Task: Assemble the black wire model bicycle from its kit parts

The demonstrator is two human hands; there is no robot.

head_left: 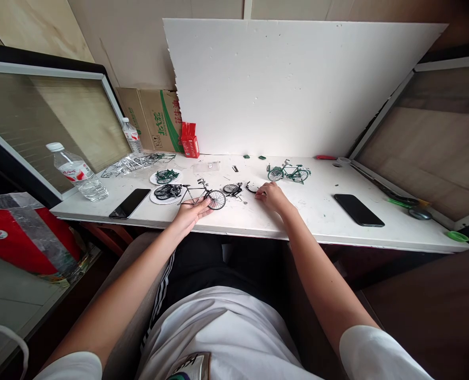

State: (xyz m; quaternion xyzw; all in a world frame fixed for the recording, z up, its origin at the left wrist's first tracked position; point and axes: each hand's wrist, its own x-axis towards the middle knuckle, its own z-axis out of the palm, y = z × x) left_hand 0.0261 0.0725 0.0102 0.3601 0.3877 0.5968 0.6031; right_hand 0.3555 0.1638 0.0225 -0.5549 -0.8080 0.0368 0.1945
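Observation:
A small black model bicycle (pixel 203 196) stands on the white table (pixel 306 216), partly built. My left hand (pixel 191 210) holds it from below by the frame, fingers curled round it. My right hand (pixel 269 194) rests on the table to the right, fingertips pinched at a curved black part (pixel 252 188). A loose black wheel (pixel 231 188) lies between the two hands. A finished green model bicycle (pixel 289 172) stands farther back on the right.
Two white dishes with black (pixel 166 193) and green parts (pixel 165 176) sit left of the bicycle. Two phones (pixel 130 203) (pixel 358 209) lie flat, water bottles (pixel 78 173) stand left, a red box (pixel 189 140) and white foam board (pixel 290 84) behind. Tools (pixel 404 201) lie far right.

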